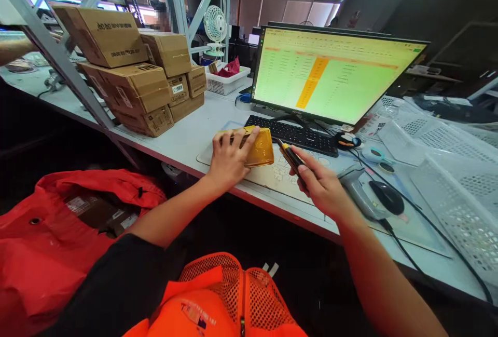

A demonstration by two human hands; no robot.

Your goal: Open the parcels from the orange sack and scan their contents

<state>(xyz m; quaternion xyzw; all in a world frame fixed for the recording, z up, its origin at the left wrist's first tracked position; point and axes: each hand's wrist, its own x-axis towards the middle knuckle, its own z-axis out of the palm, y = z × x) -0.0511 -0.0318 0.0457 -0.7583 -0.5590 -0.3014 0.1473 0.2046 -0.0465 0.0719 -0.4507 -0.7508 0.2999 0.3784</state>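
My left hand (pixel 230 158) is closed over the left side of a small box-shaped package wrapped in shiny yellow tape (pixel 261 148), at the front of the desk. The fingers lie across its top and hide part of it. In my right hand (pixel 317 181) is a black and yellow utility knife (pixel 290 154), wrapped in the fingers. Its tip points up and left, close to the package's right end, with a small gap between them. Under both lies a pale desk mat (pixel 288 185) with a printed pattern.
Stacked cardboard boxes (pixel 132 88) stand at the left. Behind my hands are a keyboard (pixel 307 138) and a lit monitor (pixel 330 75). A grey barcode scanner (pixel 358 191), black mouse (pixel 386 197), cables and white baskets (pixel 459 202) sit at the right. An open red bag (pixel 46 223) holds parcels lower left.
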